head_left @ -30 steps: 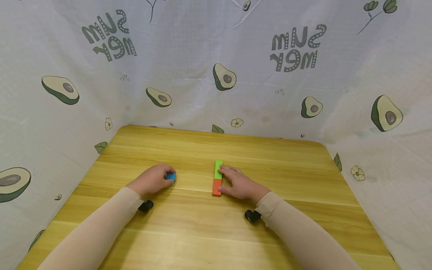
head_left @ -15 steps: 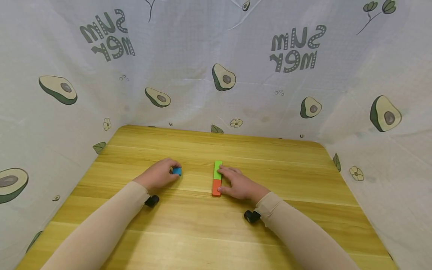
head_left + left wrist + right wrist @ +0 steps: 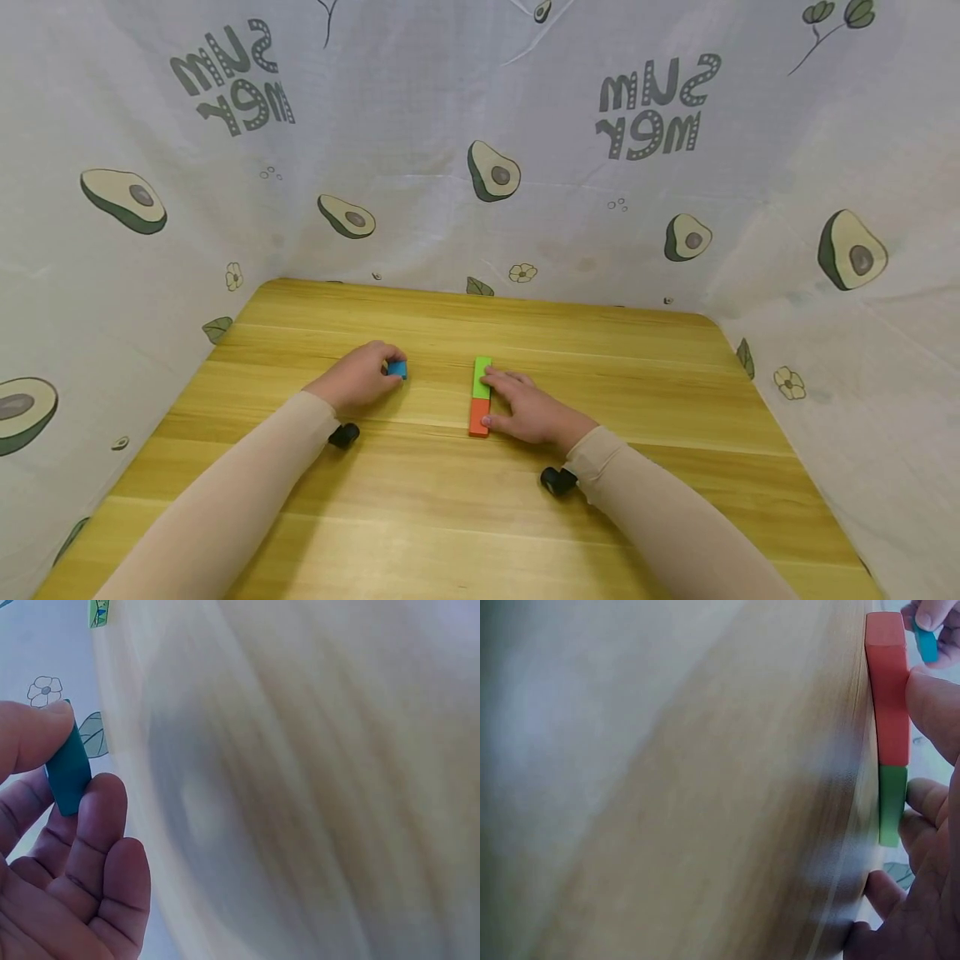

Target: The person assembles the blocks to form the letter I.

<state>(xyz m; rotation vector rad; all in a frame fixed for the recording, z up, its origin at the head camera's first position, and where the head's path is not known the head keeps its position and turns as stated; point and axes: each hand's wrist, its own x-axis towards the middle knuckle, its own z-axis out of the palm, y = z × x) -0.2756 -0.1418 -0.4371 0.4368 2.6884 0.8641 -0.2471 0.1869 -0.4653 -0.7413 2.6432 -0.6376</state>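
Note:
My left hand (image 3: pixel 357 377) pinches a small blue block (image 3: pixel 397 369) between thumb and fingers. The left wrist view shows this block (image 3: pixel 70 774) held clear of the table, its narrow side facing the camera. A light green block (image 3: pixel 479 385) and an orange-red block (image 3: pixel 477 419) lie end to end in a straight row, the green one farther away. My right hand (image 3: pixel 531 410) rests on them from the right, fingers spread. Its thumb touches the red block (image 3: pixel 889 697) and its fingertips touch the green block (image 3: pixel 892 806).
The row lies on a wood-grain table (image 3: pixel 450 517). A white cloth (image 3: pixel 420 108) printed with avocados, flowers and lettering hangs behind the table and along both sides. A black wrist camera (image 3: pixel 345 435) sits under the left wrist, another black camera (image 3: pixel 557 481) under the right.
My left hand has carried the blue block to the right and farther from me, closer to the row. The right hand and the two blocks under it have stayed in place.

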